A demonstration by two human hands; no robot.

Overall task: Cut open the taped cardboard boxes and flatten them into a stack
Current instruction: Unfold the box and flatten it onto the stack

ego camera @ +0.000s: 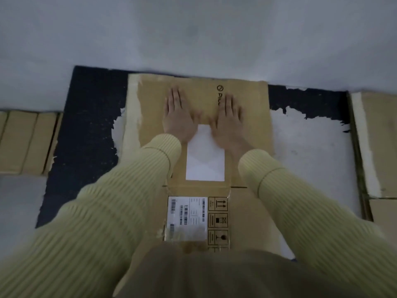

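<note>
On either side of the work, other cardboard hems the space: a left cardboard piece (25,143) lies flat at the left edge of view against the border of a dark mat (86,130), and a right cardboard piece (378,136) lies flat along the right edge, with a second sheet just nearer. Between them, in the middle of the mat, lies the flattened cardboard box (251,130), long axis running away from the person, with a pale tape strip (132,115) down its left margin. Its far edge reaches the mat's far border, where the grey floor (193,29) begins; its near end passes under the person's body. Bare mat shows to the left of the box, and a worn white patch (311,151) to its right, well apart from both side pieces. The left hand (177,114) and right hand (228,119) rest palm-down on the far half of the box, fingers straight and pointing away, grasping nothing. The right fingers cover part of a printed logo (220,92). A blank white label (205,160) sits between the wrists, its far corners touched by the heels of both hands. Nearer lie a barcode label (187,218) and handling symbols (218,220). Ribbed yellow sleeves (107,201) hide the box's near sides. The box's panels lie pressed together, so its inside cannot be seen.
</note>
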